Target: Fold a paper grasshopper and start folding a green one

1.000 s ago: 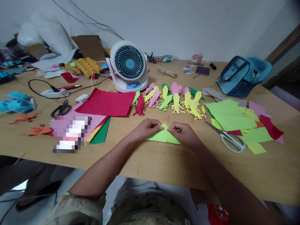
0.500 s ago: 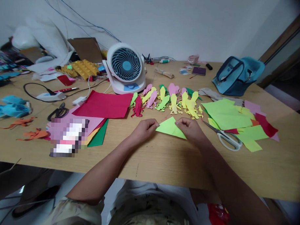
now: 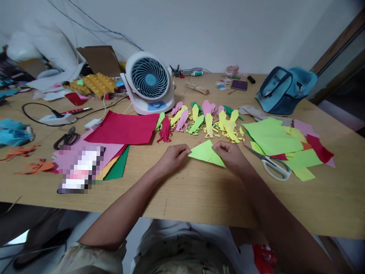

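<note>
A lime-green paper triangle [image 3: 206, 153] is held between my two hands, just above the wooden table [image 3: 180, 193]. My left hand [image 3: 176, 156] pinches its left corner. On the paper's upper right edge, my right hand [image 3: 228, 152] has thumb and fingers closed. Behind the triangle lie several small folded paper figures [image 3: 209, 124] in yellow, pink, green and red. White-handled scissors [image 3: 277, 168] rest right of my right hand, beside a pile of green sheets [image 3: 272, 136] with red and pink pieces.
A white fan [image 3: 150, 82] stands behind a red sheet [image 3: 125, 128]. At the left are dark scissors [image 3: 67, 138], a pixelated object [image 3: 81, 169], a power strip [image 3: 57, 119], orange figures [image 3: 39, 166] and blue ones [image 3: 11, 133]. A blue bag [image 3: 284, 90] sits at the back right.
The view has shifted slightly, so the table items appear a little further left. Both hands keep their hold on the green paper, which looks nearly the same.
</note>
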Motion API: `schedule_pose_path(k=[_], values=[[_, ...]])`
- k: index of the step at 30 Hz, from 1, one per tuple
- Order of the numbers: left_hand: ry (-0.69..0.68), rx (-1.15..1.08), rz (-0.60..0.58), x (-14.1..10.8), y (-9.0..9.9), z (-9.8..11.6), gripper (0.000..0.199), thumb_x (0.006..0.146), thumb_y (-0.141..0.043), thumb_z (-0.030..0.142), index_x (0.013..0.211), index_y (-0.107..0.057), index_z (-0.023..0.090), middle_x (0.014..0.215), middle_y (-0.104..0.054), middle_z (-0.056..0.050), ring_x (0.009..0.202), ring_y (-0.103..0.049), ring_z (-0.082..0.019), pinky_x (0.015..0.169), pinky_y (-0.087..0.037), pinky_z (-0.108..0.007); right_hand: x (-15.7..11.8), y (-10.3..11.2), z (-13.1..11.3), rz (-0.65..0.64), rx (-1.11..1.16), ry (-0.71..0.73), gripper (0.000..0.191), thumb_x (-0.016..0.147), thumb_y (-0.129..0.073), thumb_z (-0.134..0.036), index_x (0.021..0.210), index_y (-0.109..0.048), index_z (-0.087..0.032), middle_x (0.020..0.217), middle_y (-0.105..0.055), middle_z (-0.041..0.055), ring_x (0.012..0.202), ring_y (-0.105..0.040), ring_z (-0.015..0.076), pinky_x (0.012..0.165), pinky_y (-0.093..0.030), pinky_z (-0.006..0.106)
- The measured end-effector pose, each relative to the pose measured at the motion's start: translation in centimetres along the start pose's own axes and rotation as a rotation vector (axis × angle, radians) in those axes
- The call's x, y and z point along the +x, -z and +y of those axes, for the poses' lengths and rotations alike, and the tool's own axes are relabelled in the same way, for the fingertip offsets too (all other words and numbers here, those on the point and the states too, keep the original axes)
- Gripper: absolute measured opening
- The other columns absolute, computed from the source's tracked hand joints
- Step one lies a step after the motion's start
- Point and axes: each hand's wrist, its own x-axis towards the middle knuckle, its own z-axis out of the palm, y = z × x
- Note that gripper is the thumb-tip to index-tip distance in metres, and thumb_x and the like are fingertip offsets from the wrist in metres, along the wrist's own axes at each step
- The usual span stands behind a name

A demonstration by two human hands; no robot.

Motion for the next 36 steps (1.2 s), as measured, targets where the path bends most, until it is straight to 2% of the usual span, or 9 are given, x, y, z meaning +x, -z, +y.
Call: schedule_pose_path(k=[7,13,19,23,26,28,31,34,36], values=[[0.058,-0.090,-0.037,-0.2,-0.2,0.2,0.033,0.090,-0.052,0.038,0.064,-0.051,0.017,0.057,-0.042,0.004,0.056,-0.036,-0.010,0.055,-0.027,-0.023,-0.2,0.1,-0.3,-0.016,-0.009,0.036,0.047,0.073,-0.067,-0.064,0.063,-0.053,-0.020,0.059,-0.039,-0.0041,0.055,-0.031,0.0101,0.050,-0.024,0.026],[0.132,-0.146,-0.174,-0.2,0.2,-0.2,0.039,0.090,-0.054,0.047,0.066,-0.055,0.017,0.055,-0.047,0.004,0.051,-0.036,-0.009,0.052,-0.026,-0.023,0.0,0.4,0.3,-0.029,-0.106,0.019,0.041,0.078,-0.063,-0.058,0.065,-0.056,-0.019,0.062,-0.046,-0.0023,0.058,-0.036,0.0114,0.051,-0.027,0.026],[0.058,0.216,-0.286,-1.9,-0.2,0.1,0.041,0.092,-0.050,0.044,0.061,-0.056,0.018,0.051,-0.046,0.002,0.049,-0.035,-0.011,0.052,-0.022,-0.027,-1.1,0.0,1.9,-0.072,-0.427,0.072,0.029,0.082,-0.061,-0.043,0.069,-0.063,-0.017,0.063,-0.056,-0.0004,0.061,-0.047,0.0136,0.056,-0.031,0.027],[0.071,0.559,-0.345,-4.0,-0.2,1.6,0.037,0.094,-0.048,0.042,0.069,-0.063,0.019,0.062,-0.062,-0.003,0.056,-0.049,-0.016,0.055,-0.024,-0.028,-2.5,-0.2,2.6,-0.088,-0.628,0.093,0.018,0.084,-0.061,-0.032,0.073,-0.065,-0.018,0.068,-0.062,0.0002,0.064,-0.053,0.0145,0.058,-0.033,0.027],[0.095,0.719,-0.384,-4.8,-0.4,2.5,0.037,0.097,-0.043,0.043,0.079,-0.068,0.021,0.077,-0.071,-0.007,0.070,-0.062,-0.022,0.058,-0.029,-0.029,-3.7,-0.6,2.7,-0.016,-0.679,0.172,0.009,0.085,-0.060,-0.025,0.083,-0.065,-0.018,0.079,-0.065,0.0031,0.071,-0.057,0.0164,0.065,-0.039,0.028],[0.104,0.790,-0.393,-5.0,-0.7,2.8,0.037,0.098,-0.041,0.042,0.086,-0.069,0.022,0.087,-0.074,-0.009,0.079,-0.067,-0.025,0.061,-0.033,-0.030,-4.6,-1.0,2.8,0.021,-0.695,0.321,0.014,0.089,-0.055,-0.022,0.094,-0.066,-0.016,0.091,-0.066,0.0076,0.083,-0.060,0.0192,0.075,-0.044,0.031],[0.127,0.857,-0.406,-5.2,-0.9,3.1,0.038,0.100,-0.039,0.042,0.093,-0.070,0.021,0.095,-0.075,-0.010,0.086,-0.070,-0.029,0.065,-0.041,-0.032,-6.1,-1.4,3.2,-0.080,-0.793,0.531,0.027,0.094,-0.047,-0.017,0.111,-0.067,-0.014,0.111,-0.068,0.0138,0.102,-0.059,0.0241,0.088,-0.045,0.037],[0.169,0.889,-0.400,-5.7,-0.9,3.1,0.038,0.100,-0.039,0.042,0.094,-0.069,0.020,0.097,-0.075,-0.011,0.087,-0.070,-0.029,0.069,-0.047,-0.035,-7.2,-1.5,3.8,-0.196,-0.938,0.558,0.036,0.094,-0.045,-0.013,0.125,-0.064,-0.014,0.129,-0.065,0.0138,0.112,-0.056,0.0273,0.088,-0.044,0.040],[0.188,0.891,-0.307,-6.2,-1.0,3.2,0.036,0.101,-0.038,0.037,0.096,-0.068,0.019,0.097,-0.074,-0.011,0.088,-0.070,-0.029,0.071,-0.050,-0.037,-7.5,-1.4,4.1,-0.208,-0.988,0.541,0.038,0.094,-0.045,-0.012,0.128,-0.063,-0.015,0.134,-0.063,0.0125,0.114,-0.055,0.0275,0.086,-0.043,0.040]])
